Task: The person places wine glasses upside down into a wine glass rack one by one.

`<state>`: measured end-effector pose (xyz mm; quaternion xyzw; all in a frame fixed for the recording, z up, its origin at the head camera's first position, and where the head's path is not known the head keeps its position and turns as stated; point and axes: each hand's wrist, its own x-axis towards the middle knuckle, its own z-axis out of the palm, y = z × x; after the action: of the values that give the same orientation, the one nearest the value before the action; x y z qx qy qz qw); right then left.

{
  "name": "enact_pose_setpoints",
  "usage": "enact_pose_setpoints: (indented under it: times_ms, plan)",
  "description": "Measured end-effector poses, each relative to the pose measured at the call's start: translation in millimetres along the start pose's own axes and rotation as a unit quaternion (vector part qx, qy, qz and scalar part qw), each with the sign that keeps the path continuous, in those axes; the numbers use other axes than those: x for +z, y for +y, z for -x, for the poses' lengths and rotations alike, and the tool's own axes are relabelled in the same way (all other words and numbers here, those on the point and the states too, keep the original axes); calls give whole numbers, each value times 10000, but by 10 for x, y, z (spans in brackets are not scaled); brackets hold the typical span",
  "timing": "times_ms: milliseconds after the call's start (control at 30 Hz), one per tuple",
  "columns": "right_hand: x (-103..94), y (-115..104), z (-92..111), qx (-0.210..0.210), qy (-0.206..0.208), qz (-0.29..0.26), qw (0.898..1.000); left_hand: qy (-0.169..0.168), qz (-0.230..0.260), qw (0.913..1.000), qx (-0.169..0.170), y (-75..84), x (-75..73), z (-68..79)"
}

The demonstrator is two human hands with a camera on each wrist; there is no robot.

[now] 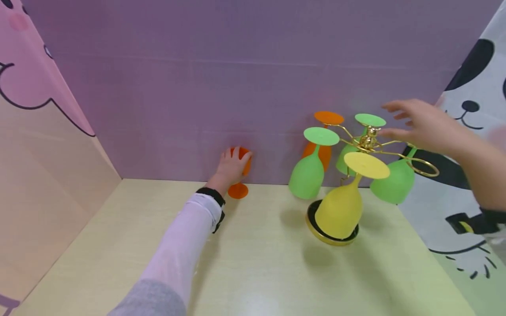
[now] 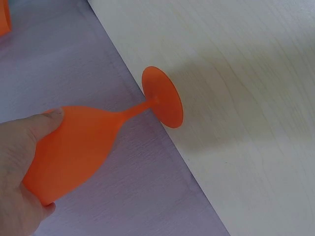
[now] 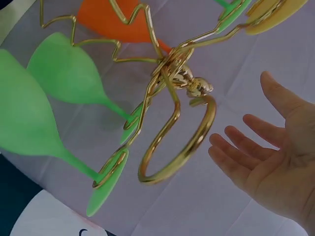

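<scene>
My left hand (image 1: 230, 170) grips an orange wine glass (image 2: 81, 147) by its bowl, thumb and fingers on either side. Its bowl is up and its foot down, close over the table near the back wall. To the right stands a gold wire glass rack (image 1: 368, 141). Hanging upside down from its loops are several green glasses (image 1: 306, 176), a yellow glass (image 1: 341, 210) and another orange glass (image 1: 329, 117). Beside the rack's top knob is my right hand (image 3: 280, 162), its fingers spread and holding nothing. An unfilled gold loop (image 3: 177, 160) shows near those fingers.
The rack's round black and gold base (image 1: 336, 239) rests on the pale wooden table (image 1: 118, 254). A purple-grey cloth wall (image 1: 189, 96) rises along the back edge. Cartoon-printed panels (image 1: 47, 175) flank both sides.
</scene>
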<state>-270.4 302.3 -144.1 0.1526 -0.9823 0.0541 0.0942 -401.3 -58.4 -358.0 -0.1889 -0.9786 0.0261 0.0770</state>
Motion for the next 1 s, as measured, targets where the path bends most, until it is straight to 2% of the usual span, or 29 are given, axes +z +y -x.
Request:
enact_pose_setpoints:
  times_ms: [200, 500, 700, 867, 1000]
  plan:
    - [-37, 49, -194, -33, -566, 726, 9957, 25, 99, 9999, 45, 25, -14, 11]
    - [-21, 57, -367, -309, -1199, 905, 9882, -1, 153, 9999, 10, 24, -54, 14]
    - [70, 25, -375, -573, -1217, 843, 9873, -127, -36, 9999, -18, 25, -29, 5]
    - [95, -18, -375, -686, -1164, 1064, 9851, -120, 92, 9999, -22, 32, -51, 18]
    - [125, -76, -392, -530, -1170, 1144, 9851, -147, 189, 9997, -54, 21, -65, 39]
